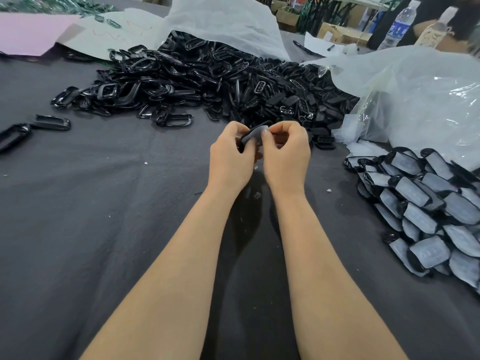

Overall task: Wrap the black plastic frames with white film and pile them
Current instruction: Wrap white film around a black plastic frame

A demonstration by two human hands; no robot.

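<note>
**Item in hand:** one black frame (244, 141) with white film (255, 133) across its face. We are holding it raised above the middle of the dark-clothed worktop (104, 203), just in front of the loose heap.

**Left hand** (231, 158): fingers curled, pinching the frame's near edge.

**Right hand** (285, 154): fingers curled, thumb pressing the film at the top corner. Whether the film is seated all round is hard to tell, as the hands are hiding most of it.

**Handling note:** we are judging that the film wants pulling taut and smoothing from one end to the other, with the thumbs working along the rim so no wrinkle forms.

**Stock, unwrapped:** heap of bare frames (207, 81), spilling from a plastic bag (228, 24).

**Stock, finished:** wrapped pile (428, 211) on the right, well apart from the hands. We are expecting this piece to join it.
</note>
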